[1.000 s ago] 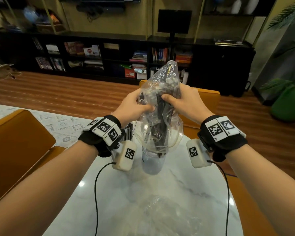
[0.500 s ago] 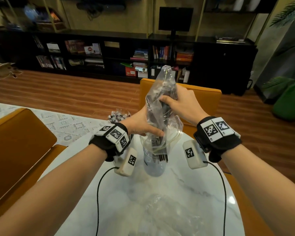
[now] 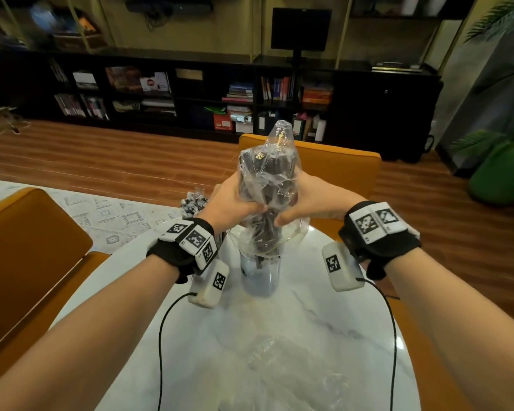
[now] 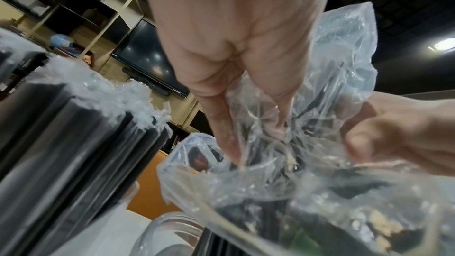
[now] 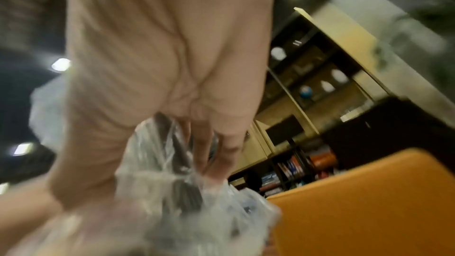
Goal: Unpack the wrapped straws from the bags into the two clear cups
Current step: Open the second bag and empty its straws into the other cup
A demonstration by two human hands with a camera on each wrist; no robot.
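Note:
A clear plastic bag (image 3: 269, 176) of dark wrapped straws stands mouth-down over a clear cup (image 3: 260, 275) on the white marble table (image 3: 294, 336). My left hand (image 3: 235, 203) grips the bag from the left, my right hand (image 3: 312, 200) from the right, thumbs meeting at its front. Dark straws (image 3: 264, 235) reach out of the bag's mouth into the cup. In the left wrist view my left hand's fingers (image 4: 226, 133) press into the crinkled bag (image 4: 307, 124). The blurred right wrist view shows fingers (image 5: 221, 153) curled round the bag (image 5: 172, 192). A second cup full of wrapped straws (image 3: 195, 203) stands behind my left wrist.
An empty crumpled clear bag (image 3: 279, 366) lies on the table near me. Orange chairs stand at the far side (image 3: 339, 161) and at the left (image 3: 27, 247). Cables (image 3: 161, 336) run from both wrist cameras across the table. A dark bookshelf (image 3: 190, 93) lines the far wall.
Both hands have shifted on the bag: the left hand rose from near the cup rim to the bag's middle, and the right hand came lower, so both now squeeze it at the same height.

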